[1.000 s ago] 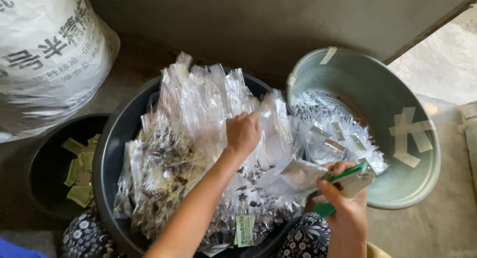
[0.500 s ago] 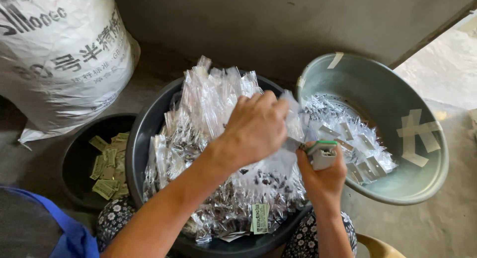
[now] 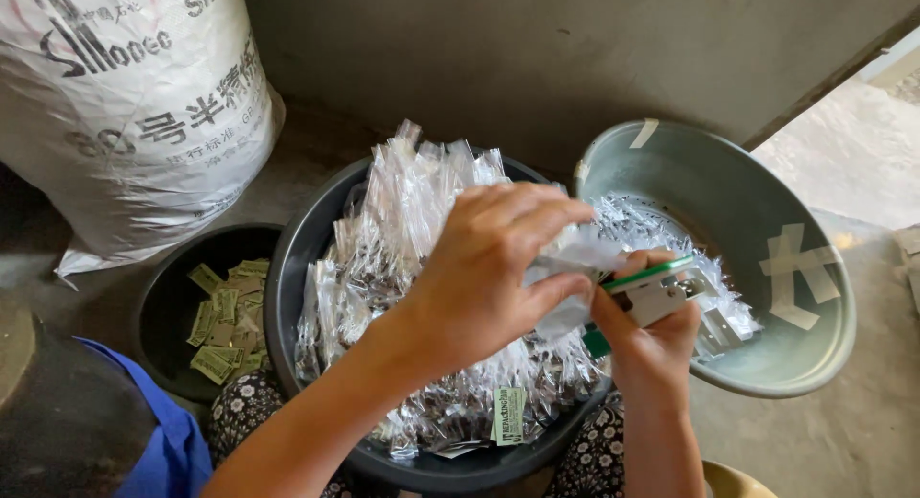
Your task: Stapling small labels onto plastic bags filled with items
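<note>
upper left of the frame: a large white woven sack with dark printing, standing on the concrete floor. lower left corner: a blue sleeve or cloth edge beside a dark rounded form. just right of it, a small black tub holding a loose heap of pale green paper labels. centre: a large black basin heaped with small clear plastic packets; one green label lies on the heap near the basin's lower rim. over the basin, centre of the frame, the left hand has its fingers curled and pinched around a clear packet, held at its top edge. immediately right, the right hand is wrapped around a green and silver stapler, whose mouth meets the pinched packet. right of the frame: a grey-green basin, tilted toward the viewer and marked with strips of pale tape, containing further clear packets. lower centre: patterned fabric shows beneath the black basin.
</note>
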